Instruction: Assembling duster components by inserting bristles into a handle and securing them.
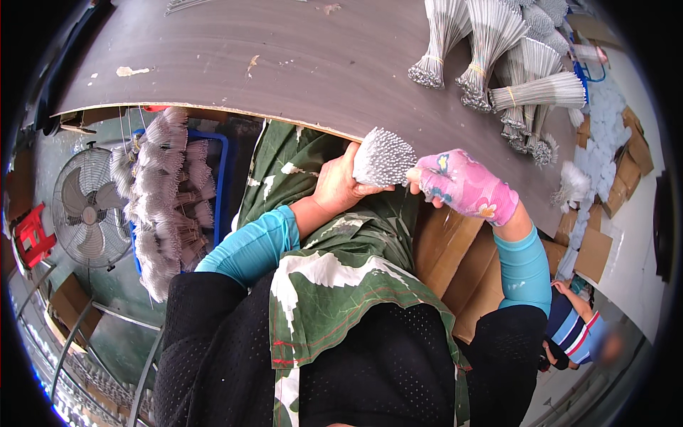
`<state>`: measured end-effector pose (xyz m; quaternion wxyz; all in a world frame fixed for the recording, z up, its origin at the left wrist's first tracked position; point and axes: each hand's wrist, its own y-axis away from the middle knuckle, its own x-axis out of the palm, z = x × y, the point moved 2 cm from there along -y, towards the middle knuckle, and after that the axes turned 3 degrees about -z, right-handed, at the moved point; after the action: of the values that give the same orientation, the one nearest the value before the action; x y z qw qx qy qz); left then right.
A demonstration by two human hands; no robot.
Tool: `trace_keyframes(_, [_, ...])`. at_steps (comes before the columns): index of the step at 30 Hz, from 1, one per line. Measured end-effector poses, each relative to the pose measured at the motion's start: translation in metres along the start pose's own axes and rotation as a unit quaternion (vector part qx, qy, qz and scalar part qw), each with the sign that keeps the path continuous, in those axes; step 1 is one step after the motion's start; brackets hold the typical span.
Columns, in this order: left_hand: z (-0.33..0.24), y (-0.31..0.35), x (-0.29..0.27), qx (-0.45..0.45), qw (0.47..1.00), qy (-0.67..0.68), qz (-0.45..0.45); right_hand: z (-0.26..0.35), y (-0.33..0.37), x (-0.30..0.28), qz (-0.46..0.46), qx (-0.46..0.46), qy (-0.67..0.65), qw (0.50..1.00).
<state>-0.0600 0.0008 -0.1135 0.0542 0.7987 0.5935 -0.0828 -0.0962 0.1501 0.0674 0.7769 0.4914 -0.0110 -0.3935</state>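
My bare left hand (339, 183) is wrapped round a bundle of thin silvery wires (385, 158) at the near edge of the table. The wires' dotted ends face up in a rounded cluster, and the rest of the bundle is hidden. Against the right side of that cluster is my right hand (464, 186), in a pink flowered glove with bare fingertips. Its fingers are pinched together, and whatever they hold is too small to make out. A green and white patterned apron (341, 285) covers my lap below both hands.
Banded wire bundles (491, 57) lie at the table's (235, 53) far right. More white bundles (160, 206) fill a blue crate (225, 171) on the left, beside a standing fan (89, 213) and a red stool (33, 237). Cardboard (455, 263) leans under the table. Another person (576, 327) is at lower right.
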Motion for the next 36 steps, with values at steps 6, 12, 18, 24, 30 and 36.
trace_keyframes(6, [-0.002, 0.0, -0.001, -0.006, 1.0, -0.017, -0.004, 0.001, -0.004, 0.003, 0.012, 0.019, 0.05, 0.998])
trace_keyframes(12, [-0.001, 0.0, 0.0, -0.004, 1.0, -0.023, -0.007, 0.003, -0.008, 0.004, -0.005, -0.006, 0.128, 0.992])
trace_keyframes(18, [-0.005, 0.0, -0.001, -0.014, 0.999, -0.029, -0.005, 0.005, -0.004, 0.007, -0.038, -0.046, 0.162, 0.985])
trace_keyframes(24, [-0.004, 0.0, -0.001, -0.01, 0.999, -0.039, -0.011, -0.002, -0.008, 0.006, -0.038, -0.085, 0.145, 0.985])
trace_keyframes(30, [-0.006, -0.001, -0.002, -0.003, 0.999, -0.032, -0.019, 0.001, -0.013, -0.003, 0.045, 0.059, 0.062, 0.995])
trace_keyframes(36, [0.001, -0.004, 0.0, 0.007, 0.998, 0.062, -0.022, 0.009, -0.02, -0.008, 0.064, -0.076, 0.205, 0.974])
